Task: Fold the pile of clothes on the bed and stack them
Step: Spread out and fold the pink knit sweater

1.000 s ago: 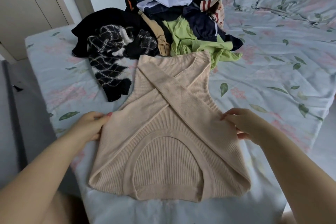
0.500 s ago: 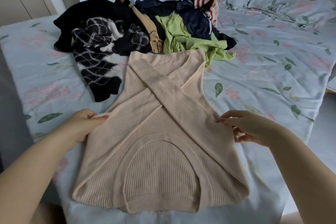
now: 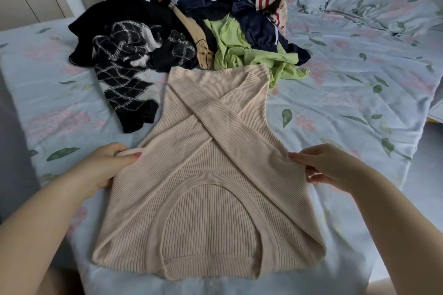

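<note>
The bed (image 3: pixel 347 84), covered in a pale floral sheet, fills most of the frame. A beige ribbed sweater (image 3: pixel 208 199) is laid flat across the lower centre, sleeves crossed over its front in an X. The unfolded pile of clothes (image 3: pixel 191 31) is heaped at upper centre, just touching the sweater's far edge — black knits on the left, a lime green piece on the right. The sweater's left edge is pinched by the left hand (image 3: pixel 105 167), thumb on top, and its right edge is pinched by the right hand (image 3: pixel 328 167).
</note>
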The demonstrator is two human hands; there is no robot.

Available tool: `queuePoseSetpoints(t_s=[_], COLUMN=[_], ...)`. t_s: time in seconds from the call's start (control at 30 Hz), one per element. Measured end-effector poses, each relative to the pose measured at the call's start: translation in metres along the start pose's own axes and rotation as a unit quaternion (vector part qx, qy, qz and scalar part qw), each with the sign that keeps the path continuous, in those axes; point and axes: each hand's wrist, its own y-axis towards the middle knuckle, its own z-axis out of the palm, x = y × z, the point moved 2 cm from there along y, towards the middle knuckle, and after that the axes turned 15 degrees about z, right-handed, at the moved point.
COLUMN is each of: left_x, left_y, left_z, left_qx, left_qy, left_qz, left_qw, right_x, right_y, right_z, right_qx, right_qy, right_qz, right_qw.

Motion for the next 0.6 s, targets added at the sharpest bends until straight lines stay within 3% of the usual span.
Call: queuePoseSetpoints(t_s=[0.07, 0.2, 0.47, 0.6], left_x=[0.0, 0.001, 0.003, 0.005], left_y=[0.0, 0.003, 0.007, 0.008], left_z=[0.0, 0.0, 0.003, 0.003], left_qx=[-0.003, -0.013, -0.018, -0.007], left_qy=[0.005, 0.011, 0.087, 0.105], left_qz=[-0.008, -0.02, 0.003, 0.018], left_qw=[1.0, 1.0, 0.996, 0.994], right_x=[-0.003, -0.006, -0.002, -0.001], right_y=[0.005, 0.015, 0.013, 0.017], right_z=[-0.004, -0.006, -0.001, 0.001], right_qx=[-0.07, -0.215, -0.209, -0.248], right_qy=[-0.011, -0.137, -0.216, -0.256], right_qz=[-0.019, -0.047, -0.069, -0.064], right_qw=[0.997, 0.966, 0.951, 0.932])
